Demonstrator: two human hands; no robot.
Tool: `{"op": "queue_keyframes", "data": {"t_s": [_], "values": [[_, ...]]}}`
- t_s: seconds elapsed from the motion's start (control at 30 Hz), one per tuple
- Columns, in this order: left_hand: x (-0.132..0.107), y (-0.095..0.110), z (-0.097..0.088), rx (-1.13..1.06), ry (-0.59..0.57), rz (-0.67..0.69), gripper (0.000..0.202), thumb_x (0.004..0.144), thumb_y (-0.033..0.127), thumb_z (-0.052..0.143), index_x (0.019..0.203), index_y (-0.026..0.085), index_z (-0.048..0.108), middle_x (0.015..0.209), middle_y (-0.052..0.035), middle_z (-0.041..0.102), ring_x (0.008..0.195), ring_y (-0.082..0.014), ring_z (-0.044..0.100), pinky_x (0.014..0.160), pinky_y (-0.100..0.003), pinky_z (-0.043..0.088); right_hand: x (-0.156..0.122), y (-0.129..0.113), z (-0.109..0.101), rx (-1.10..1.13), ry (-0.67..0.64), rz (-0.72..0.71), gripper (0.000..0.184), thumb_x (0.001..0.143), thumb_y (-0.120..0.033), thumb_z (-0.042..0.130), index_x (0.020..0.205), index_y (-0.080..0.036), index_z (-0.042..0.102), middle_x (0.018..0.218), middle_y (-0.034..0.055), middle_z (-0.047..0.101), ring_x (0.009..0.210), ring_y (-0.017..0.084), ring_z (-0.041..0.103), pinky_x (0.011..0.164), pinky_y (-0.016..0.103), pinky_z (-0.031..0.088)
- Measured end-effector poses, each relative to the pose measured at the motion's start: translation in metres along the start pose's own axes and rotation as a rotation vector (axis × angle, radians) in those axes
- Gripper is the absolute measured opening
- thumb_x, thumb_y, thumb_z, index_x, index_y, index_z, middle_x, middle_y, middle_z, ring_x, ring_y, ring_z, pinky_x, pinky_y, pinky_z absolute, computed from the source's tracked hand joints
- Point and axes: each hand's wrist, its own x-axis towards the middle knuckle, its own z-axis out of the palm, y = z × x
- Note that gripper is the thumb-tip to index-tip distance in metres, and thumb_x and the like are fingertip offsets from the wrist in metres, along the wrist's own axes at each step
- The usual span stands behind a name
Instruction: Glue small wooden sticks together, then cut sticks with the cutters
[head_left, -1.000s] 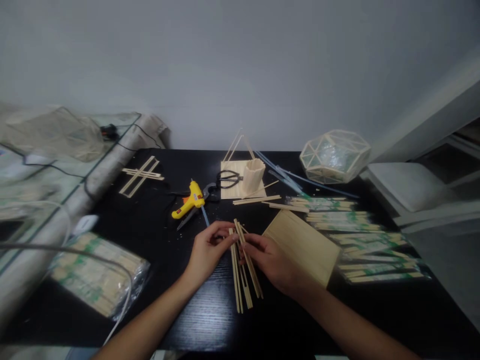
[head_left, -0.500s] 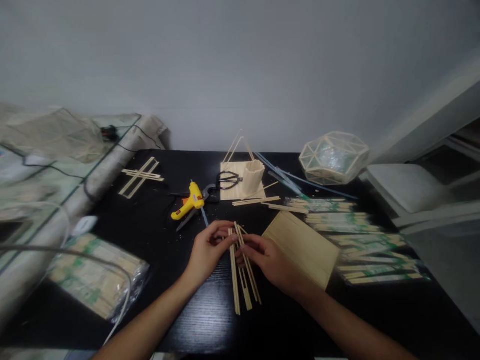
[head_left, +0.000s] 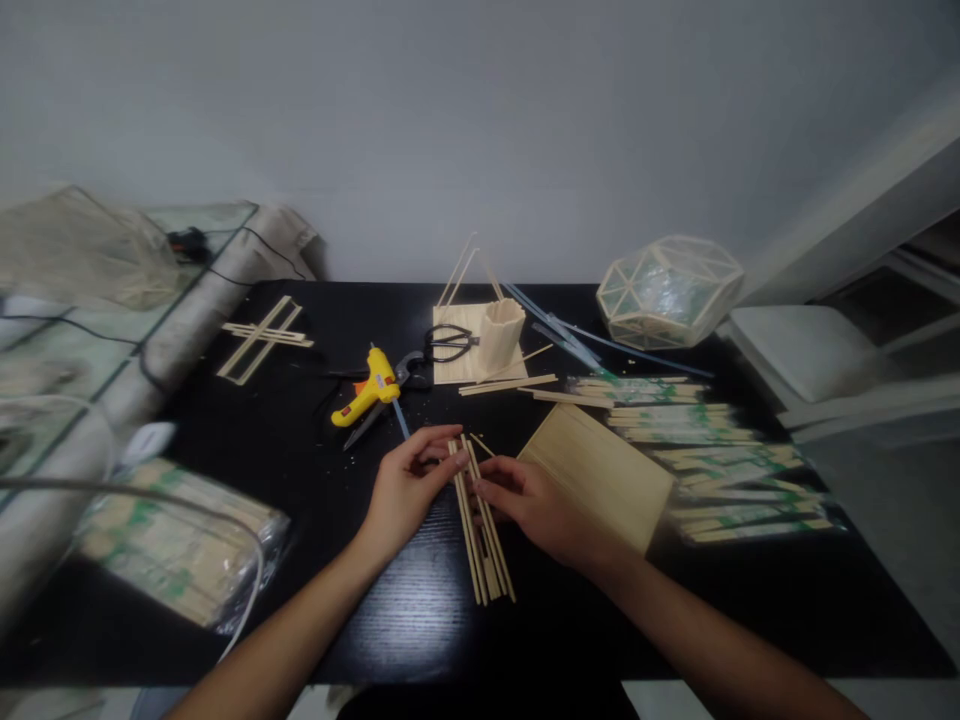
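the bundle of bamboo sticks (head_left: 480,535) lies on the black worktop (head_left: 315,450), long axis running away from the person, far ends tipped slightly left. the left hand (head_left: 405,490) pinches those far ends with curled fingers; the right hand (head_left: 536,505), half closed, grips the bundle's right side.

The splayed bamboo sticks (head_left: 480,530) were drawn closer together into a tighter, more parallel bundle. The right hand (head_left: 540,505) slid inward toward the left hand (head_left: 405,490), pressing the outer sticks against the rest.
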Motion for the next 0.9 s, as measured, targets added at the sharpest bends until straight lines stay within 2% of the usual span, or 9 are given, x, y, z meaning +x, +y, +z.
{"op": "queue_keyframes", "data": {"t_s": [0.13,0.37,0.6,0.9], "values": [[-0.0002,0.0022,-0.0005,0.022,-0.002,-0.012,0.033,0.079,0.033,0.083,0.107,0.018,0.077,0.088,-0.0034,0.079,0.081,-0.0152,0.074,0.076,-0.024,0.058,0.0004,0.0007,-0.0002,0.022,-0.016,0.029,0.046,0.076,-0.051,0.085,0.102,-0.016,0.072,0.095,0.0041,0.075,0.085,0.019,0.073,0.084,0.037,0.061],[-0.0023,0.003,0.0012,0.015,-0.021,-0.018,0.028,0.08,0.031,0.082,0.102,0.017,0.075,0.077,-0.0013,0.077,0.071,-0.014,0.072,0.067,-0.023,0.057,0.0016,0.0041,-0.0023,-0.02,-0.025,0.03,0.047,0.079,-0.052,0.083,0.107,-0.016,0.073,0.098,0.0069,0.077,0.093,0.022,0.075,0.087,0.038,0.059],[-0.0043,0.0024,0.0038,0.002,-0.037,-0.045,0.026,0.081,0.032,0.082,0.101,0.017,0.074,0.07,0.0012,0.071,0.062,-0.012,0.066,0.06,-0.022,0.054,-0.0006,0.0016,-0.0018,-0.061,0.004,0.053,0.045,0.076,-0.051,0.085,0.1,-0.015,0.073,0.095,0.0067,0.077,0.09,0.02,0.074,0.08,0.033,0.058],[-0.0035,-0.0002,0.0047,-0.018,-0.044,-0.071,0.028,0.08,0.033,0.082,0.1,0.016,0.075,0.071,0.0004,0.071,0.062,-0.012,0.066,0.058,-0.022,0.054,0.0006,-0.0003,0.0006,-0.022,-0.003,0.064,0.051,0.07,-0.056,0.088,0.098,-0.015,0.073,0.088,0.0062,0.078,0.083,0.021,0.075,0.08,0.035,0.058]]}}
